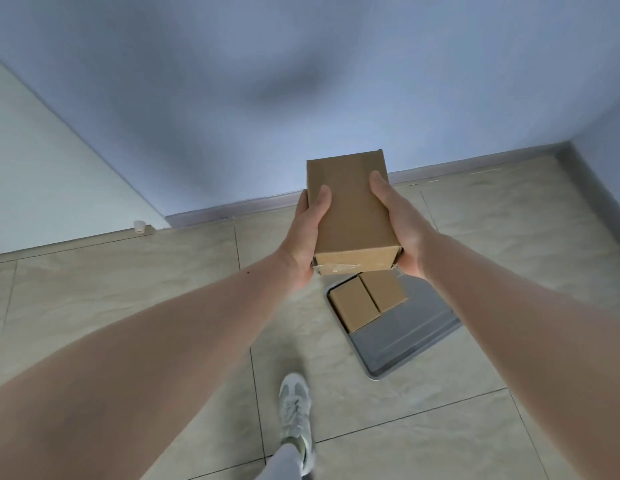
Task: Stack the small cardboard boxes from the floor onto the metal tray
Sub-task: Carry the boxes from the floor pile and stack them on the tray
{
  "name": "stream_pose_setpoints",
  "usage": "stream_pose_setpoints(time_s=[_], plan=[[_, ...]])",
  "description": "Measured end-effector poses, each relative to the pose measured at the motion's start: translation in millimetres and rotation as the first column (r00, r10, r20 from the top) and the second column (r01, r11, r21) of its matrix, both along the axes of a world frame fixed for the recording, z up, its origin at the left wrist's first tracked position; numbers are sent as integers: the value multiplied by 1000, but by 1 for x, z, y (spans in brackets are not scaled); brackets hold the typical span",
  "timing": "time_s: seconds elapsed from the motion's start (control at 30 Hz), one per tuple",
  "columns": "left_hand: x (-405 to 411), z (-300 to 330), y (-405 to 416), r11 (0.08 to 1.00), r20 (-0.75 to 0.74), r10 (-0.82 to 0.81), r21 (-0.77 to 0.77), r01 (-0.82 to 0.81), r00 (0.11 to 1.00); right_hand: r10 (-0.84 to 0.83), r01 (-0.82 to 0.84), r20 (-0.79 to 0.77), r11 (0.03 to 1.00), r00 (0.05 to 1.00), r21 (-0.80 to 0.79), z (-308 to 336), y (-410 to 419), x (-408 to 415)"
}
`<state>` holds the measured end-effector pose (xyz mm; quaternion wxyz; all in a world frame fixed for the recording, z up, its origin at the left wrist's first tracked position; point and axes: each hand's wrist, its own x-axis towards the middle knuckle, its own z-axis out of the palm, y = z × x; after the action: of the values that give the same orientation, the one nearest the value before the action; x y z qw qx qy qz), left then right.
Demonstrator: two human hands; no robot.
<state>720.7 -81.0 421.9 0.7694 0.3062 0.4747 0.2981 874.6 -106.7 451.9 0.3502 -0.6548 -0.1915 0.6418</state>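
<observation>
Both hands are holding one cardboard box (pixel 351 213) in the air above the metal tray (pixel 412 337). Left hand (pixel 306 237) is gripping its left side, thumb on top; right hand (pixel 398 223) is gripping the right side likewise, remaining fingers hidden underneath. Two more boxes (pixel 369 301) are sitting side by side, touching, in the tray's far corner on the tiled floor (pixel 128 271). A sneaker (pixel 294 407) is showing below.

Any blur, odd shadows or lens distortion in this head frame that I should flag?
Head view: a soft dark shadow smudges the blue wall; wide-angle stretch balloons both forearms toward the lower corners; the shoe is slightly motion-blurred; the held box, left hand and right hand are fairly sharp; faint sheen on the metal tray, no hard glare.
</observation>
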Motion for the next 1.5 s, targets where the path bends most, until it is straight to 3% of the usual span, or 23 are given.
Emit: stream_pose_setpoints(time_s=[0.43, 0.83, 1.2, 1.37, 1.5], plan=[[166, -19, 73, 999, -29, -39, -37, 38, 999, -33, 33, -7, 999, 999, -26, -33, 73, 168], [295, -73, 68, 982, -30, 162, -94, -164, 986, 69, -71, -132, 997, 989, -7, -89, 88, 298], [355, -179, 32, 927, -99, 344, -124, -355, 934, 246, -247, -65, 969, 967, -3, -193, 76, 357], [361, -243, 13, 929, -121, 341, -106, -353, 932, 234, -234, -38, 972, 971, 6, -264, 62, 359], [353, -303, 0, 951, -224, 294, -24, -307, 929, 210, -210, -37, 978, 977, 15, -320, 47, 355]])
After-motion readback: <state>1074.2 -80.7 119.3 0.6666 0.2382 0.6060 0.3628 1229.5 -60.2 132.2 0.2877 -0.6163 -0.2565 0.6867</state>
